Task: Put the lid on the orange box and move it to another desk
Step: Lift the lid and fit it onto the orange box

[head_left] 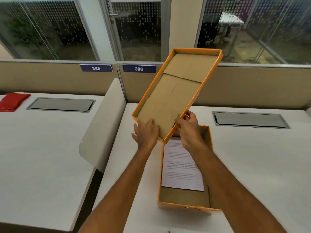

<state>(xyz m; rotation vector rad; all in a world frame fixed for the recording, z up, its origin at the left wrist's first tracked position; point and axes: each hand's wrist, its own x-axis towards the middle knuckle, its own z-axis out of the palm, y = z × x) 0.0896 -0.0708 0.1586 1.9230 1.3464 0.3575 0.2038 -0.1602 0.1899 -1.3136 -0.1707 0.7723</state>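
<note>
We are holding the lid point(176, 91) with both hands. Our right hand point(189, 130) is pinching the lid's near long rim, the thumb inside and the fingers curled around the outer side. Our left hand point(147, 133) is lying flat and spread against the brown inner face of the lid near its lower corner; it is supporting the lid, not closing around it. The lid is in the air, tilted, with its hollow side turned toward us and its far end pointing up and away.

Under our right hand the orange box point(185, 201) is standing open on the table point(252, 157), with one printed sheet of paper point(181, 170) lying inside it. The lid's lower corner is hanging just above the far end of the box, but it is not touching it as far as we can see.

To our left, behind a low white divider point(101, 125), the neighbouring table point(42, 148) is carrying a red folded cloth point(12, 101) at its far edge.

We judge the task as only begun: the lid must be turned hollow side down and seated on the box, and then the closed box must be carried to another table, perhaps this neighbouring one.
</note>
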